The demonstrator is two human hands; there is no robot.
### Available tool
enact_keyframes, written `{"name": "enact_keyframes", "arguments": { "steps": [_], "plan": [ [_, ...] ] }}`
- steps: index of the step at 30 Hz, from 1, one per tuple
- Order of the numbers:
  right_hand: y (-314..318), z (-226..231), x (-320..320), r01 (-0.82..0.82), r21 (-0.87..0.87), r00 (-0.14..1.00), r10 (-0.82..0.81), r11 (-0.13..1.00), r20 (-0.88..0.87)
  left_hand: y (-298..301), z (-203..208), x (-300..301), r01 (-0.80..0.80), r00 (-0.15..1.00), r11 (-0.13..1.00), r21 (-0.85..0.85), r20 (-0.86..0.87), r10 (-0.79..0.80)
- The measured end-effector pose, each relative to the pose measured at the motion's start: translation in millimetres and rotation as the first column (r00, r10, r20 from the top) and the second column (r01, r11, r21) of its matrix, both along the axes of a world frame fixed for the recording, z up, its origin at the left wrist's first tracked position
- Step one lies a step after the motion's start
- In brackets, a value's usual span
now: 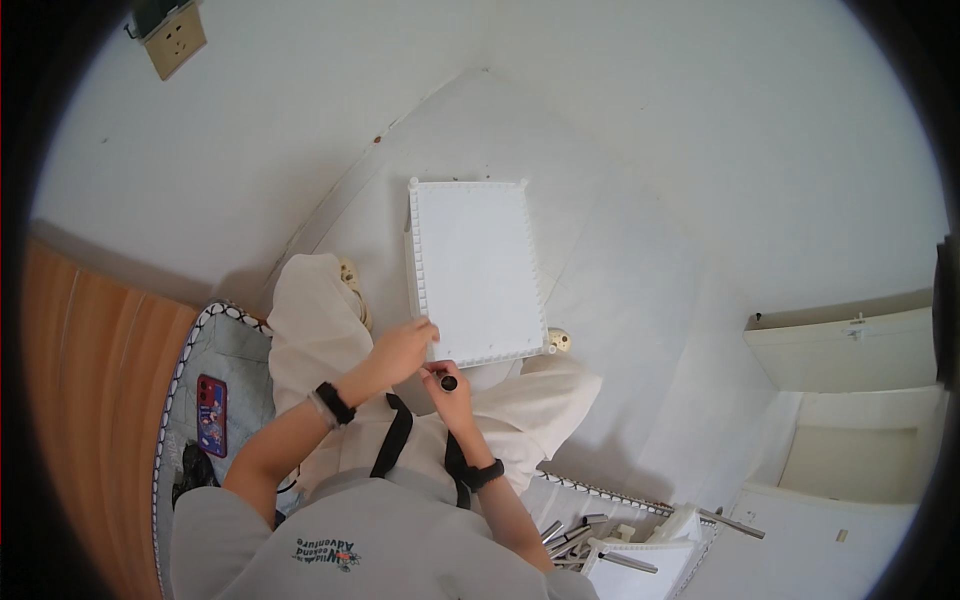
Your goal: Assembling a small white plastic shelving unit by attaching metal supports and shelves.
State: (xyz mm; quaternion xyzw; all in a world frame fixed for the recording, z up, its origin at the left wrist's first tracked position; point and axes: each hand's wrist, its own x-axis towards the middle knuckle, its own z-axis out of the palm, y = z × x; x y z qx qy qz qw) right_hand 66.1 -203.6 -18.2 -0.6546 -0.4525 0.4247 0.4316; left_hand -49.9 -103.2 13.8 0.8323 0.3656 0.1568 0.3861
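A white rectangular shelf panel [478, 265] with a ridged rim and small corner sockets lies between my legs. My left hand [402, 347] is closed at its near left corner, fingers curled over the edge; the fingertips are partly hidden. Just below that corner, my right hand [452, 398] is wrapped round a short metal tube [449, 382], whose dark round end faces up. The tube's other end is hidden, so I cannot tell whether it touches the corner socket.
At lower right, several metal tubes [568, 540] and more white panels [640, 572] lie on a patterned-edge mat. A phone in a red and blue case [212, 414] and a black bag [196, 468] rest at left, beside wooden boards [95, 370]. A white cabinet door [850, 350] stands at right.
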Motion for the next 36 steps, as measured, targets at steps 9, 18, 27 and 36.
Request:
{"name": "enact_keyframes", "arguments": {
  "steps": [9,18,27,36],
  "plan": [
    [-7,-2,8,-0.091,0.047,0.994,0.088,0.995,0.072,16,-145,66,0.318,0.905,0.907,0.277,-0.375,-0.202],
    [-11,0,10,-0.218,0.115,0.973,0.208,0.969,0.097,12,-167,89,0.390,0.874,0.905,0.170,-0.378,-0.305],
    [-2,-3,36,-0.316,0.099,0.949,0.316,0.944,0.016,13,-167,95,0.322,0.914,0.915,0.243,-0.331,-0.233],
    [36,20,52,-0.458,-0.007,0.887,0.457,0.889,-0.072,40,-170,93,0.221,0.913,0.922,0.317,-0.399,-0.082]
  ]
}}
